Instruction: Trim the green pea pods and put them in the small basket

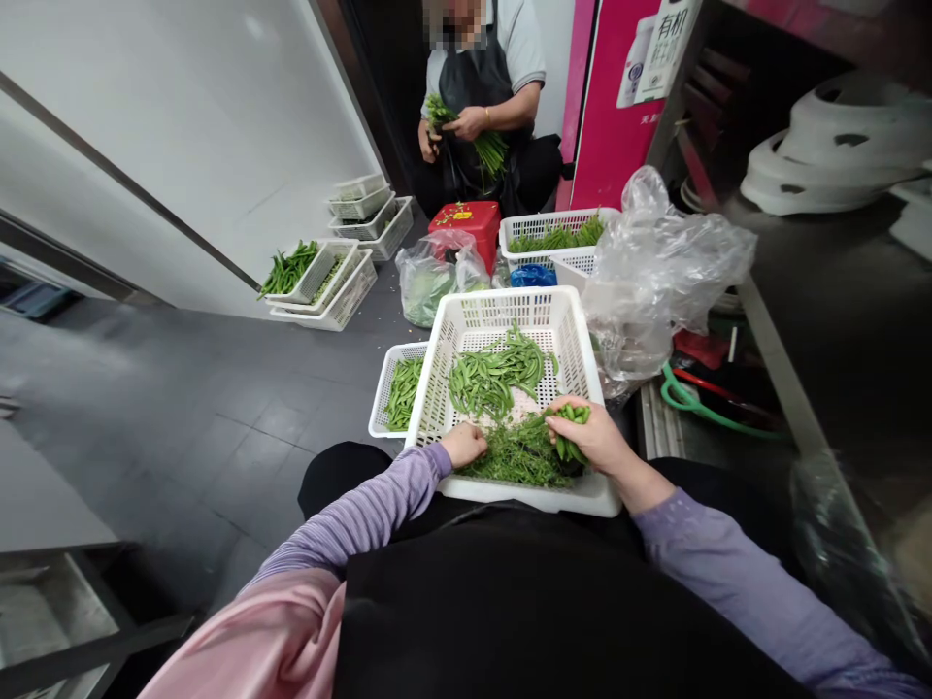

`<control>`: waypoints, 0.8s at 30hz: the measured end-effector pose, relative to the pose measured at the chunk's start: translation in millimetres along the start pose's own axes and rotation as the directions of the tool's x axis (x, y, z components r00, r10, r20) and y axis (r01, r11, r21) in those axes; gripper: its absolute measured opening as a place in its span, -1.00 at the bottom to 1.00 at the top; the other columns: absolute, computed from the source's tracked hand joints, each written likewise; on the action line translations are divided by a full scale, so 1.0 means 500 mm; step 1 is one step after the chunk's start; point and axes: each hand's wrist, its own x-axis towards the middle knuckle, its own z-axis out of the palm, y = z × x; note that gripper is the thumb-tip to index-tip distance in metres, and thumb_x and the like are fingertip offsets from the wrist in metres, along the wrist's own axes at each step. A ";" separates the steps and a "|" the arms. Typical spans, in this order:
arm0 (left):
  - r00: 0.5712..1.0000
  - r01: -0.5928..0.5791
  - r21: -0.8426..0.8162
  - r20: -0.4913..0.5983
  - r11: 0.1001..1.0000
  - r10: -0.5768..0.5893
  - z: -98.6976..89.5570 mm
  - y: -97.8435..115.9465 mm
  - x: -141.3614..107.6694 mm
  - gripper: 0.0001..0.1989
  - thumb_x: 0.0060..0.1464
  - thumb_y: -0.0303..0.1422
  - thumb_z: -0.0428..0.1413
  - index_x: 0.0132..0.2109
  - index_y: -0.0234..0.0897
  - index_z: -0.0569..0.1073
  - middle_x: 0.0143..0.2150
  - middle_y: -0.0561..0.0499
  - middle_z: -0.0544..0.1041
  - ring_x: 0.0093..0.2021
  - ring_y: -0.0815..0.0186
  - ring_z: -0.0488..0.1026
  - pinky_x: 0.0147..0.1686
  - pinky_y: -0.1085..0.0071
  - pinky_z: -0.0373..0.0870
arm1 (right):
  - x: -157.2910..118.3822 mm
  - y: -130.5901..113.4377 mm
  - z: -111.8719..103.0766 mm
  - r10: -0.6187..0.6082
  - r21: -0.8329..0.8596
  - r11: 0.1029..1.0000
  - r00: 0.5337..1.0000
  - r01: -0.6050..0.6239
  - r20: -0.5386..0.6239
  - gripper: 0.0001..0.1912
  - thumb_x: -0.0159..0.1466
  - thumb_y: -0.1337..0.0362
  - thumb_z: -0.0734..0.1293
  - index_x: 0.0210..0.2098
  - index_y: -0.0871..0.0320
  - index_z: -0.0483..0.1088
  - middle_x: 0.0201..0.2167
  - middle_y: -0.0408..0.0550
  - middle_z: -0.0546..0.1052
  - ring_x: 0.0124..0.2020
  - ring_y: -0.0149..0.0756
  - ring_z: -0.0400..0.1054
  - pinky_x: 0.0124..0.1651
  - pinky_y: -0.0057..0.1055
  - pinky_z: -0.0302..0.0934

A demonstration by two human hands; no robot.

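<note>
A large white plastic basket [510,306] rests in front of me on my lap. In its far half lies a heap of green pea pods [502,374]; the near end holds a pile of thin green trimmings [520,456]. My right hand [593,442] is closed around a bunch of green pods [572,432] above the right side of the trimmings. At the left edge of that pile is my left hand [464,445], its fingers curled together; what is in them, if anything, is hidden.
A smaller white basket of pods [404,393] stands left of mine. Beyond are a plastic bag [437,286], a red box [466,228] and a basket of green stalks [557,236]. A co-worker [484,97] holds green stems. Stacked baskets [327,291] stand left; crumpled plastic bags [655,262] lie right.
</note>
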 end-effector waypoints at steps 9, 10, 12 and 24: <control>0.829 -0.559 -0.009 0.028 0.829 0.559 -0.032 0.090 -0.039 -0.78 0.01 -0.30 -0.03 -0.26 -0.33 0.41 -0.42 0.05 0.38 -0.48 0.48 0.23 -0.42 0.55 0.20 | 0.006 0.002 0.001 0.162 0.328 0.924 0.979 -0.195 0.126 -0.74 -0.05 0.22 0.41 -0.41 0.15 0.29 -0.67 -0.21 0.36 -0.65 -0.43 0.25 -0.56 -0.46 0.18; 0.824 -0.555 -0.059 0.095 0.830 0.558 -0.038 0.101 -0.043 -0.78 0.03 -0.30 -0.06 -0.37 -0.35 0.40 -0.50 0.06 0.35 -0.51 0.48 0.22 -0.44 0.55 0.20 | 0.008 0.001 -0.005 0.175 0.395 0.890 0.970 -0.229 0.167 -0.73 -0.06 0.21 0.41 -0.41 0.15 0.29 -0.66 -0.22 0.35 -0.64 -0.44 0.24 -0.57 -0.48 0.18; 0.809 -0.452 -0.256 0.285 0.854 0.514 -0.054 0.115 -0.050 -0.74 0.04 -0.28 -0.08 -0.51 -0.35 0.32 -0.64 0.09 0.25 -0.63 0.50 0.15 -0.58 0.55 0.15 | 0.013 0.003 -0.019 0.198 0.508 0.802 0.943 -0.314 0.269 -0.69 -0.07 0.16 0.42 -0.39 0.15 0.30 -0.64 -0.24 0.31 -0.63 -0.47 0.22 -0.59 -0.51 0.15; 0.950 -0.144 -0.617 0.132 0.773 0.282 -0.005 0.130 -0.007 -0.78 0.01 -0.30 -0.14 -0.52 -0.30 0.18 -0.68 0.17 0.08 -0.76 0.55 -0.01 -0.76 0.59 -0.06 | 0.008 0.028 0.009 0.254 0.324 0.854 0.870 -0.407 0.423 -0.76 -0.01 0.21 0.39 -0.48 0.21 0.27 -0.68 -0.19 0.34 -0.69 -0.44 0.22 -0.65 -0.49 0.14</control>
